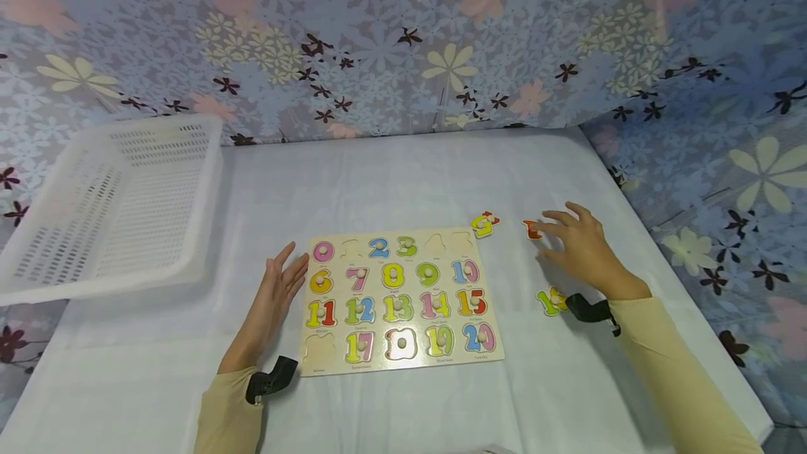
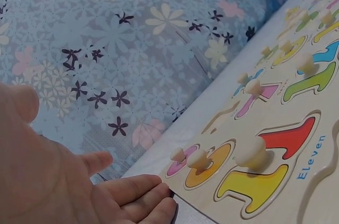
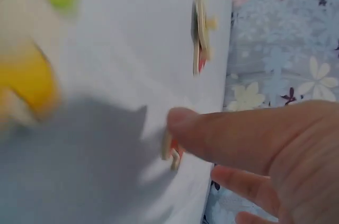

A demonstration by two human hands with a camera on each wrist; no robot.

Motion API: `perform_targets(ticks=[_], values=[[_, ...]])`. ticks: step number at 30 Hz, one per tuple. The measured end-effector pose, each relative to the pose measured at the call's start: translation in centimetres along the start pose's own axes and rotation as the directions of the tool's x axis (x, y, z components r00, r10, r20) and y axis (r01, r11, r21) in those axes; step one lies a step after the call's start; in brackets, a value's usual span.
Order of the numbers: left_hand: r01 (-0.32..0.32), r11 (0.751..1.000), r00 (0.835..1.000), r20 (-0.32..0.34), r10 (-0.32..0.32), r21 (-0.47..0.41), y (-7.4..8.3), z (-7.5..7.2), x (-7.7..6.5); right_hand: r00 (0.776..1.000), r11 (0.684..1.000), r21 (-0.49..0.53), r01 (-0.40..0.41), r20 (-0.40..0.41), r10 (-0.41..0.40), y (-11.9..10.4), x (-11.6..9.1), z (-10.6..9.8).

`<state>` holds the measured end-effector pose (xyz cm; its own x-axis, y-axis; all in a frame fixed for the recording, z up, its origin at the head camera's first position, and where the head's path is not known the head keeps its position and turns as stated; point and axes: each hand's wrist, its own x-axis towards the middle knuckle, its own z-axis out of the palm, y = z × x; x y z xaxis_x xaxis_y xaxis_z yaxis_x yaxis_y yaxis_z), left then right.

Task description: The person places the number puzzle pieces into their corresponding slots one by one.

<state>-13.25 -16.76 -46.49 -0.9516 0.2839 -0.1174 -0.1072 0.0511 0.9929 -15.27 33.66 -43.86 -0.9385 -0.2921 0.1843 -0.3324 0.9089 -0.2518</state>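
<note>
A wooden number puzzle board [image 1: 372, 363] lies flat on the table, with knobbed number pieces seated in most of its recesses. Beside its left edge my left hand [image 1: 277, 286] rests with straight fingers; in the left wrist view the fingertips [image 2: 153, 197] meet the board's corner near the pink 0 piece [image 2: 183, 161]. My right hand [image 1: 583, 251] hovers over a small red piece [image 1: 532, 230] that looks like a 1, index finger at it, thumb apart. In the right wrist view the thumb [image 3: 212, 134] partly hides this red piece [image 3: 175, 152].
A yellow 5 piece [image 1: 482, 227] overlaps a red piece [image 1: 490, 218] past the board's upper right corner. Near the right wrist lies a green-and-yellow piece [image 1: 550, 304], partly covered. A white plastic basket [image 1: 211, 195] stands at left. Floral cloth [image 1: 378, 54] hangs behind the table.
</note>
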Motion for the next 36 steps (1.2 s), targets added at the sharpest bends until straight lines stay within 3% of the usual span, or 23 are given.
perform_targets(ticks=[5, 12, 18, 24, 28, 31, 36], values=[[0.001, 1.000, 1.000, -0.001, -0.001, -0.001, -0.2, -0.1, 0.0, 0.996, 0.999, -0.030, 0.025, 0.083, -0.022, 0.4, 3.0, 0.1], [-0.005, 1.000, 1.000, 0.000, 0.005, -0.018, -0.3, 0.0, 0.2, 0.986, 0.998, -0.011, 0.067, 0.152, -0.064, -1.9, 6.7, 1.9], [0.000, 1.000, 1.000, 0.008, 0.000, -0.031, -0.3, 0.2, 0.5, 0.979, 0.995, -0.030, 0.099, 0.184, -0.092, -2.8, 8.0, 2.7], [0.000, 0.999, 1.000, 0.008, 0.000, -0.035, -0.3, 0.1, 0.5, 0.959, 0.989, 0.015, 0.146, 0.242, -0.145, -2.5, 8.1, 1.9], [0.000, 1.000, 1.000, 0.002, 0.000, -0.024, -0.3, 0.0, 0.5, 0.979, 0.993, 0.038, 0.116, 0.165, -0.121, -2.3, 7.5, 1.4], [-0.002, 1.000, 1.000, -0.001, 0.002, -0.021, -0.2, 0.0, 0.4, 0.996, 0.999, -0.025, 0.035, 0.085, -0.033, -2.5, 6.9, 1.6], [-0.002, 1.000, 1.000, -0.011, 0.002, -0.010, -0.2, -0.1, 0.3, 0.996, 0.986, -0.146, -0.077, 0.027, 0.081, -2.9, 6.6, 2.6]])
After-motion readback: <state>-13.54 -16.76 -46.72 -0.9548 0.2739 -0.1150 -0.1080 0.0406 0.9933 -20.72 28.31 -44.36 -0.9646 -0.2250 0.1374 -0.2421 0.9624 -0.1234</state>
